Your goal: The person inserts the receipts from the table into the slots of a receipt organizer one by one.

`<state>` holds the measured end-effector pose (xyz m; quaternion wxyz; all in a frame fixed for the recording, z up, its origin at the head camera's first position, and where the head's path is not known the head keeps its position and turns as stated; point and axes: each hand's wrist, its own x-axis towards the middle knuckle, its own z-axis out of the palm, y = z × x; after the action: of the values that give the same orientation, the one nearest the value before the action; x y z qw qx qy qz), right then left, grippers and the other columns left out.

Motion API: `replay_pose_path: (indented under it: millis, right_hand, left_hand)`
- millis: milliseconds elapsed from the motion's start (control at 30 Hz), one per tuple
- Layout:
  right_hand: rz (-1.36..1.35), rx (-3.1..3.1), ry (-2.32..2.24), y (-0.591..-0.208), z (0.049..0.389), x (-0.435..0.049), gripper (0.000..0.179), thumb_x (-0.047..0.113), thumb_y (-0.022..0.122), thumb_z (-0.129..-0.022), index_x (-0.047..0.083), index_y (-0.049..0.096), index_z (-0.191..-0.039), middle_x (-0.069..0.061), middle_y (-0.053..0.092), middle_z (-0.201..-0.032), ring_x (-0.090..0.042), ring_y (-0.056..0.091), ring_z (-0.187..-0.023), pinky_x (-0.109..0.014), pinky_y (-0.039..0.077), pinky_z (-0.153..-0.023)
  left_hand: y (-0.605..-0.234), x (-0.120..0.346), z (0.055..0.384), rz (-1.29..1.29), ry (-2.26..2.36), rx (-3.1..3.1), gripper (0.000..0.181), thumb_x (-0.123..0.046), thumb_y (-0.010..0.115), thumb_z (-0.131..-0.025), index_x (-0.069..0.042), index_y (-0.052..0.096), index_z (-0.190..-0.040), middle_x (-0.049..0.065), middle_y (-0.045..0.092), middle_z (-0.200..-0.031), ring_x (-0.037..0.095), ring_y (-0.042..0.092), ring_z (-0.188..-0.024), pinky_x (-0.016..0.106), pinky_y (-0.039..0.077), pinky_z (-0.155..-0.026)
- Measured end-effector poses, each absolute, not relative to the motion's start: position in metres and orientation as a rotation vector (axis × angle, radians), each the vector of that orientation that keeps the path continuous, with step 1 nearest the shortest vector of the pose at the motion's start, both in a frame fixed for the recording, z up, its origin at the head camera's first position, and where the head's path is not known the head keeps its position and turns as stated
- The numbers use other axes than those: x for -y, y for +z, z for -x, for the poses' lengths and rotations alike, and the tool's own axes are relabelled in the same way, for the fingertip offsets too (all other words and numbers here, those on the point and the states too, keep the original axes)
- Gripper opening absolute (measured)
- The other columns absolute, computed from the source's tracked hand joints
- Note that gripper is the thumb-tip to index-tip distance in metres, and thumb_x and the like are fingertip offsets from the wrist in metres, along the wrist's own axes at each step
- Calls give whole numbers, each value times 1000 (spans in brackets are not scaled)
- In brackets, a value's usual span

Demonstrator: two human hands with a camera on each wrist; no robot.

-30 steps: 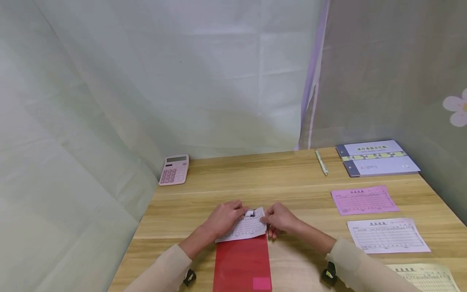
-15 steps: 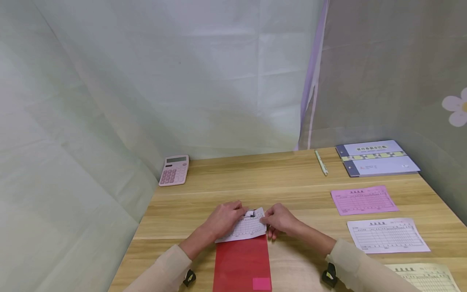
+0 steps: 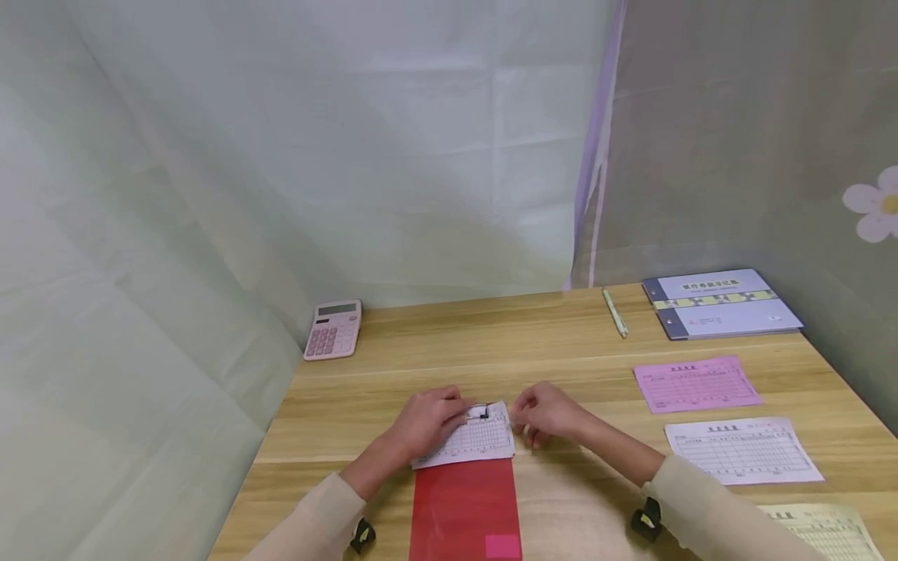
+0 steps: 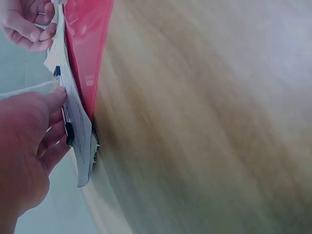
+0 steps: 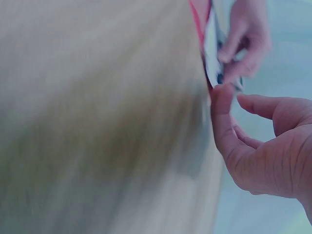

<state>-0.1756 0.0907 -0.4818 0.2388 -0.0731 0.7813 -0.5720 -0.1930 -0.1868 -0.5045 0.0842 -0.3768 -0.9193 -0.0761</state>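
Observation:
A red clipboard [image 3: 464, 506] lies upright at the table's front, a pink label near its lower corner. Across its top is a printed white form [image 3: 484, 438] with a grid, beside a wire clip [image 3: 486, 411] with black tips. My left hand [image 3: 429, 421] pinches the clip with thumb and fingers over the form's upper left; the left wrist view shows the thumb [image 4: 57, 96] on it. My right hand [image 3: 550, 413] is just off the form's right edge, fingers loosely bent. In the right wrist view its thumb and index finger [image 5: 224, 105] stand apart with nothing visible between them.
Pink [image 3: 697, 384], white [image 3: 744, 450] and yellow [image 3: 824, 530] forms lie in a column on the right. Behind them are a pen [image 3: 615, 313] and a ledger book [image 3: 722, 304]. A pink calculator [image 3: 334, 329] sits at the back left. Curtains hang behind the table.
The right hand has let go of the form's right corner and moved slightly right. The form lies a little flatter. My left hand stays at the clip.

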Motion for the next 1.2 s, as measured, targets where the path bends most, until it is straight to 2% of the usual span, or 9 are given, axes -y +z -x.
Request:
replay_pose_path:
  millis: [233,333,467,700,800,900,1000,1100,1200]
  right_hand:
    - [299,-2284,-1584,-459,192,-145,28,0,65,-102,-17,64,-123,-23,71,-104,-29,70,-85,-41,61,-75]
    - [369,-2416,-1545,-451,199,-181,37,5,66,-103,-16,61,-133,-27,71,-117,-34,72,-99,-38,60,-81]
    - [410,-2619,-1447,-442,204,-234,43,13,68,-104,-11,61,-139,-30,66,-133,-42,69,-115,-42,58,-91]
    - [256,-2824,-1225,-433,199,-319,60,27,68,-106,-9,49,-151,-37,52,-147,-55,55,-128,-67,49,-99]
    - [161,-2857,-1165,-435,195,-347,66,29,67,-107,-10,44,-154,-39,46,-150,-58,49,-130,-70,45,-98]
    - [96,-2880,-1125,-442,192,-371,67,28,66,-107,-13,41,-153,-42,42,-150,-60,46,-129,-69,45,-95]
    - [20,-2862,-1102,-451,189,-388,68,30,65,-107,-15,40,-153,-44,41,-147,-60,45,-125,-64,47,-90]
    - [-12,-2858,-1083,-460,188,-401,67,30,64,-108,-16,41,-150,-46,43,-142,-60,50,-120,-47,54,-83]
    - [-1,-2861,-1090,-471,186,-411,63,27,64,-108,-18,45,-146,-46,49,-136,-55,57,-112,-31,53,-72]
  left_hand:
    - [-500,187,195,1087,-275,2844,33,-29,76,-101,-21,77,-133,-9,67,-103,5,55,-83,25,47,-70]
    - [-499,188,196,1084,-281,2853,32,-30,76,-100,-21,78,-131,-10,67,-102,4,54,-80,24,44,-68]
    - [-499,188,198,1079,-292,2862,31,-31,77,-100,-22,79,-130,-11,66,-101,3,53,-78,24,44,-68]
    - [-498,188,200,1068,-323,2894,32,-29,79,-98,-23,79,-129,-12,66,-100,3,52,-77,24,44,-68]
    - [-497,188,201,1071,-318,2895,32,-29,79,-98,-23,79,-129,-12,66,-100,3,52,-77,24,44,-69]
    - [-497,188,201,1078,-315,2891,31,-29,79,-98,-23,80,-129,-12,66,-100,3,52,-76,23,44,-68]
    - [-498,188,201,1086,-322,2884,31,-29,79,-98,-22,80,-128,-11,66,-99,3,51,-75,23,43,-66]
    - [-498,188,201,1096,-328,2872,30,-28,79,-98,-21,80,-128,-11,66,-98,4,50,-75,23,43,-66]
    - [-498,188,201,1104,-326,2866,30,-28,79,-98,-21,80,-128,-10,66,-98,4,50,-75,23,43,-66]
